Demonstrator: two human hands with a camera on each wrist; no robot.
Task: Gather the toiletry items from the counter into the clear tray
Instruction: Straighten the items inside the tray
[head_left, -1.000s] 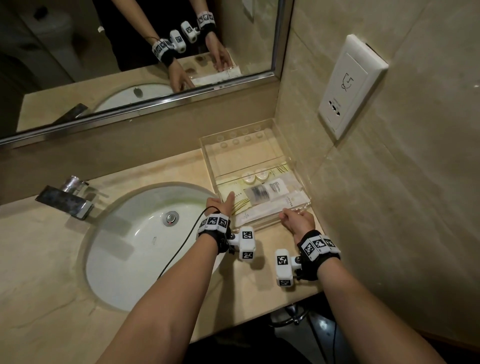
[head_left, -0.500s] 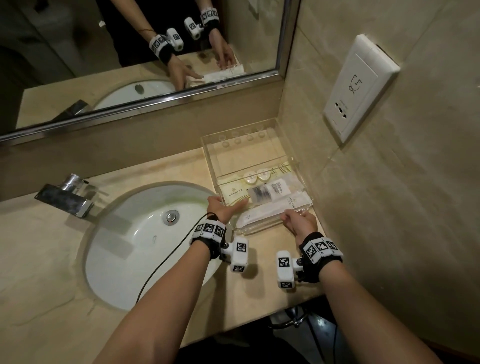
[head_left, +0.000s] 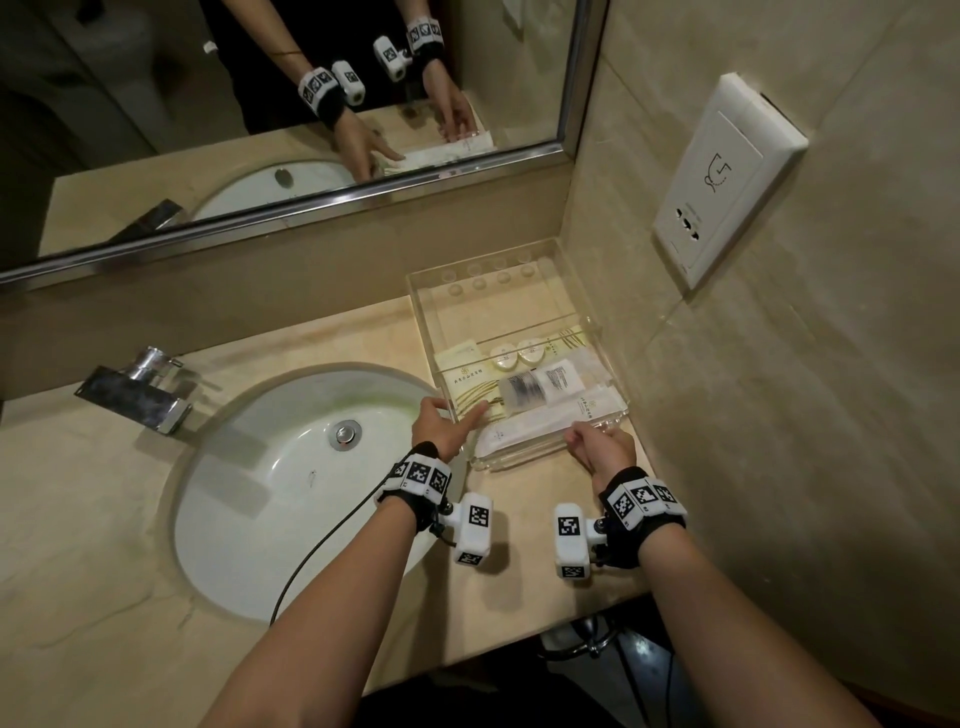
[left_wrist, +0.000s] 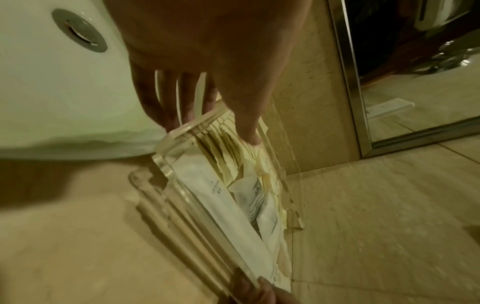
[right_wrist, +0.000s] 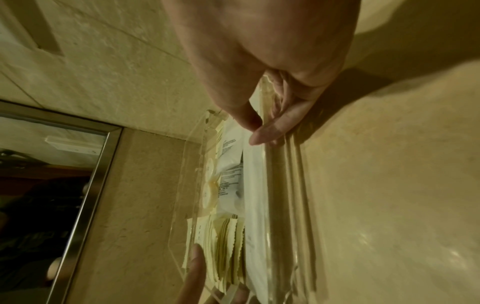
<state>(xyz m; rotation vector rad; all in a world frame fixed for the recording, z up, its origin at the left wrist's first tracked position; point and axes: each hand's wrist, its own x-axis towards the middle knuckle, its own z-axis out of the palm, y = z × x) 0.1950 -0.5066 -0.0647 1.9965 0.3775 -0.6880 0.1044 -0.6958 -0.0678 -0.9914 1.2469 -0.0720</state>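
Observation:
The clear tray stands on the beige counter in the corner by the wall. Its near half holds cream sachets, two round soaps, a white printed packet and a long white packet. My left hand grips the tray's near left corner, thumb inside over the sachets and fingers outside the wall. My right hand grips the near right edge, thumb over the rim and fingers on the outside. I cannot tell whether the near edge is lifted off the counter.
A white sink with a chrome tap lies left of the tray. A mirror runs along the back. The tiled wall with a white socket plate stands right of the tray. The counter's front edge is just behind my wrists.
My left thumb has swung from pointing up beside the tray to lying over its wall onto the sachets. My right hand has stayed on the near right edge.

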